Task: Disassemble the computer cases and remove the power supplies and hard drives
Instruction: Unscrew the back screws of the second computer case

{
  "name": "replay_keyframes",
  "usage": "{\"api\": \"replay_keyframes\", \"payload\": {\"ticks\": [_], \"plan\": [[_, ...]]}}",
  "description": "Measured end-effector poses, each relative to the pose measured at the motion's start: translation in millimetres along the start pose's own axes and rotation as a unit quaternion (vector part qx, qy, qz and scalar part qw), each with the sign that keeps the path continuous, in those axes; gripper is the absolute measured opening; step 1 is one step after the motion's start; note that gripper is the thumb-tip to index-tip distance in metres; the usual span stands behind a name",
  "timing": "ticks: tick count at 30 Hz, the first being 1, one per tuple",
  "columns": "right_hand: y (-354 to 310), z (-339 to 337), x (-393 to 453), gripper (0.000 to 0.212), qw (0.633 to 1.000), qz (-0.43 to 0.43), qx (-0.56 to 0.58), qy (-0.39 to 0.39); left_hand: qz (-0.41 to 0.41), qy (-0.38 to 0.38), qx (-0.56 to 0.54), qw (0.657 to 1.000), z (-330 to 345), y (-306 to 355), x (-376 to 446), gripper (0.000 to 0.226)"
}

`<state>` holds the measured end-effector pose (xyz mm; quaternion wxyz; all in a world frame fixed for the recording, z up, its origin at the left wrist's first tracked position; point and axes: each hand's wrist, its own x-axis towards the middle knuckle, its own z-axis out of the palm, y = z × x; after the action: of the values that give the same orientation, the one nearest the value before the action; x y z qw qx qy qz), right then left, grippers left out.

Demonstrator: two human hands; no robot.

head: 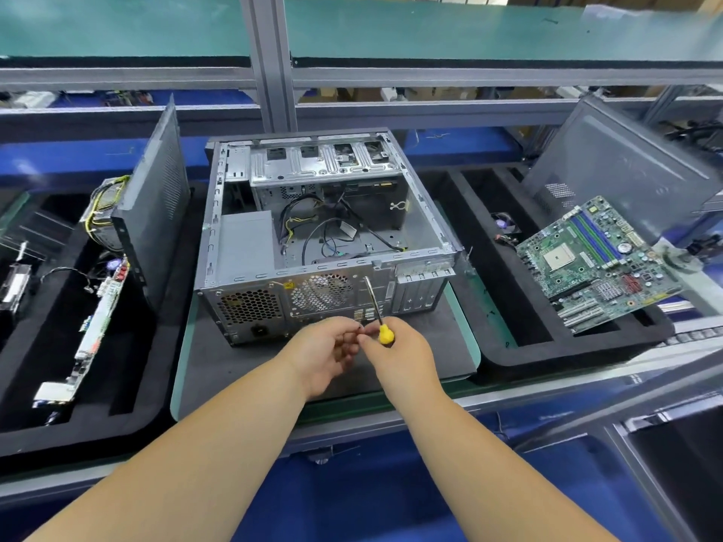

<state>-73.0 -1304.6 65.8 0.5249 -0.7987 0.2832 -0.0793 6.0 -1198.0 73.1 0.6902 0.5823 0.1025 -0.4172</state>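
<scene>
Head view: opened computer case (324, 236) lies side-up on a dark mat at counter (547, 400) centre, power supply (244, 244) still seated in its near-left corner, just beyond both hands. Right hand (403, 354) fingers closed round a yellow-handled screwdriver (377, 311), shaft angled up toward the case's rear panel. Left hand (324, 354) fingers pinched at something too small to identify. Loose motherboard (594, 264) rests in the tray at right.

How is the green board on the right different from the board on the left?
The right motherboard lies tilted with its green face up, so its chips and slots show. The left motherboard stands on its edge in the black tray, so only its thin side shows. The right one leans on the other tray's rim. Both are out of the computer case.
</scene>
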Motion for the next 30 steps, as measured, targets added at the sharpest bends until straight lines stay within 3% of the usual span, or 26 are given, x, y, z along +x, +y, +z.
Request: {"api": "replay_keyframes", "payload": {"ticks": [6,11,19,25,30], "plan": [[7,-44,7,0.009,1.0,-0.003,0.012,0.022,-0.002,-0.045,0.054,0.998,40,2,0,0.009],[16,-86,12,0.009,0.997,-0.007,0.008,0.078,0.016,-0.1,0.082,0.991,80,7,1,0.011],[39,-165,53,0.025,0.979,0.048,-0.052,0.193,0.078,-0.121,0.214,0.966,126,37,-11,0.017],[45,-193,94,0.047,0.977,0.106,-0.105,0.151,0.194,-0.123,0.219,0.948,120,95,-22,0.014],[25,-186,112,0.041,0.984,0.086,-0.045,0.148,0.225,-0.064,0.257,0.938,90,140,-7,0.017]]}}
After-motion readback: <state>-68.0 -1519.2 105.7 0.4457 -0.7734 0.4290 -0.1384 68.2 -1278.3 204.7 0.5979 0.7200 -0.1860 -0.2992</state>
